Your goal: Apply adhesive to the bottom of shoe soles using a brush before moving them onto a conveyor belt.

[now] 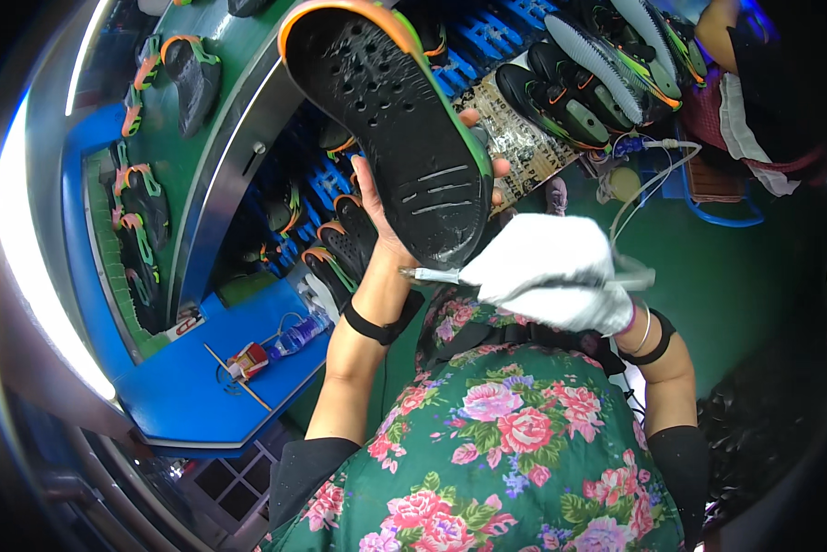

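My bare left hand grips a black shoe sole from beneath, with the thumb on its near left side and fingertips curled over its right edge. The sole has round holes in its upper half, ribs lower down, and an orange and green rim. My right hand, in a white glove, is closed round a slim pen-like tool. Its thin tip points left, just below the sole's lower end; whether they touch I cannot tell. The gloved fingers are partly hidden. A pale hose or cable runs up from beside the glove.
More soles lie on a green conveyor at the left, behind a metal rail. Finished-looking shoes stand on a taped carton at the upper right, near another person's arm. A blue table at lower left carries a plastic bottle.
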